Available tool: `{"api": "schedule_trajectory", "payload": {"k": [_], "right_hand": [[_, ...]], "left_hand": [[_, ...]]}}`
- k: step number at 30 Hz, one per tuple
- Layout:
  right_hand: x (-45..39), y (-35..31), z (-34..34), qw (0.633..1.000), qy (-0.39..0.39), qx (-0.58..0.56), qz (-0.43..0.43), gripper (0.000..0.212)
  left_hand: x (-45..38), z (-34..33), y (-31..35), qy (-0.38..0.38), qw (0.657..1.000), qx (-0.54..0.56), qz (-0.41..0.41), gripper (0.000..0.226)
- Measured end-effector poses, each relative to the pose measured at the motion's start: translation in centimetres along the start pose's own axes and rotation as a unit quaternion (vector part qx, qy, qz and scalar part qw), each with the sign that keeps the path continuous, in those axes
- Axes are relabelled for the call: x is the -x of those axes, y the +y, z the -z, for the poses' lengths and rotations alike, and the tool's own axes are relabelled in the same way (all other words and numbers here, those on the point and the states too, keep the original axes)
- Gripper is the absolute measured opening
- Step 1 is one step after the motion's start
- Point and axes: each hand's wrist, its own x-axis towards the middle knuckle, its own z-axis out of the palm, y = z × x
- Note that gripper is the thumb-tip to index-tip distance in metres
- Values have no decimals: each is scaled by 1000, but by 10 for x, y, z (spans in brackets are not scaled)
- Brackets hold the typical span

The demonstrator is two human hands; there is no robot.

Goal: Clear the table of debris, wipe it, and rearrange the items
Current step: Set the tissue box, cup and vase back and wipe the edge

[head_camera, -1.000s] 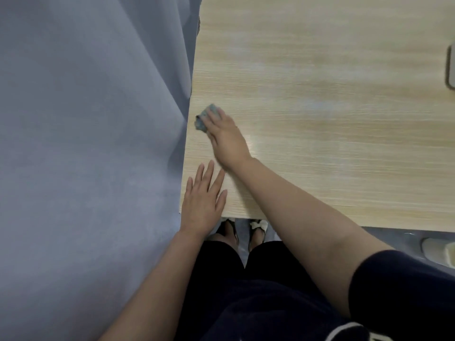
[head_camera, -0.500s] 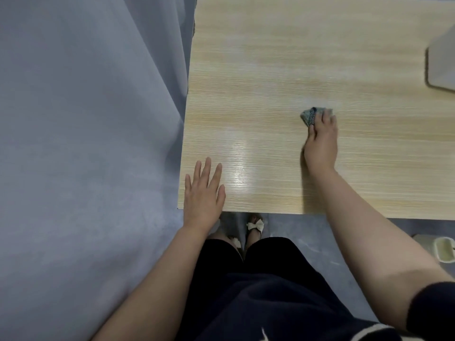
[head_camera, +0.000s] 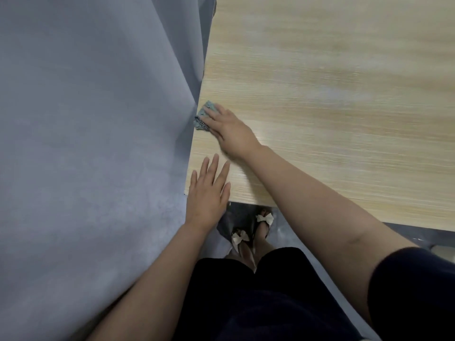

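Observation:
A light wood-grain table (head_camera: 332, 99) fills the upper right of the head view. My right hand (head_camera: 231, 131) presses a small blue-grey cloth (head_camera: 204, 116) flat on the table at its left edge; most of the cloth is hidden under my fingers. My left hand (head_camera: 208, 193) rests flat with fingers spread on the table's near left corner, holding nothing. The two hands are close together, the right one just beyond the left.
A grey-blue curtain (head_camera: 93, 143) hangs along the table's left edge and touches it. Below the table's front edge are my feet in bow-trimmed shoes (head_camera: 251, 227) on a grey floor. My dark clothing fills the bottom of the view.
My right hand has swept the cloth from the table's middle back to its left edge. The left hand has stayed on the near corner.

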Motion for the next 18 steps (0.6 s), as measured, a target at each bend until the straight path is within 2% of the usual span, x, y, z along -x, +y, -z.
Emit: {"api": "schedule_trajectory", "payload": {"k": [3,7,12,15,18], "right_hand": [[36,20,11,999,43,-8,-27,41],[107,54,30,978,141,-6,-152,41],[142,70,36,944,204,5,-260,44],[120,49,19,953,201,1,-227,47],[83,21,-4,983,143,8,-115,47]], "left_hand": [[5,0,2,-5,1000,0,7,55],[8,4,5,-22,1000,-3,11,62],[17,3,9,-24,1000,-4,11,60],[28,1,7,-28,1000,-1,7,57],[40,1,3,-34,999,-9,0,57]]}}
